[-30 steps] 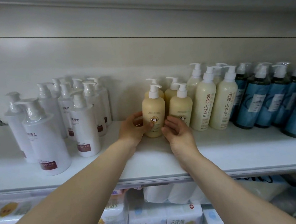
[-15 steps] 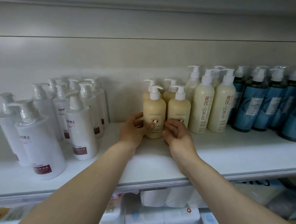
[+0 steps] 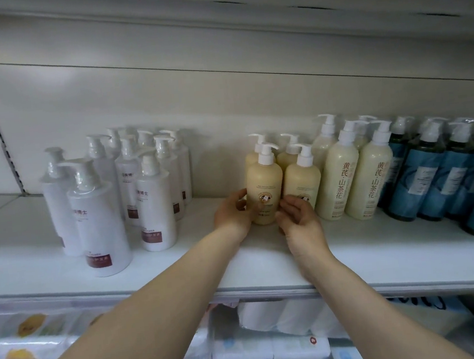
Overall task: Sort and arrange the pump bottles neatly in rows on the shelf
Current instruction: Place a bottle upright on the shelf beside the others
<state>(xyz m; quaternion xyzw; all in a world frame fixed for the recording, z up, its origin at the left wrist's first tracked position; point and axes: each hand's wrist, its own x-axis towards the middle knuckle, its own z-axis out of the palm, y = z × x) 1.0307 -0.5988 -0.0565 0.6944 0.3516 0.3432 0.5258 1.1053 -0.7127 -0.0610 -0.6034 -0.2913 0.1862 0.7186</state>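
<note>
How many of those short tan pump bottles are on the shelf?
4 visible. Front left tan bottle, gripped by the left hand; front right tan bottle, behind the right hand; two more behind them. Others may be hidden behind.

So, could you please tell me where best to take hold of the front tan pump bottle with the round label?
Grip the front tan pump bottle round its lower body, from the front with a hand on either flank. It stands upright; its neighbour crowds the right side, so the left hand has freer access.
</note>
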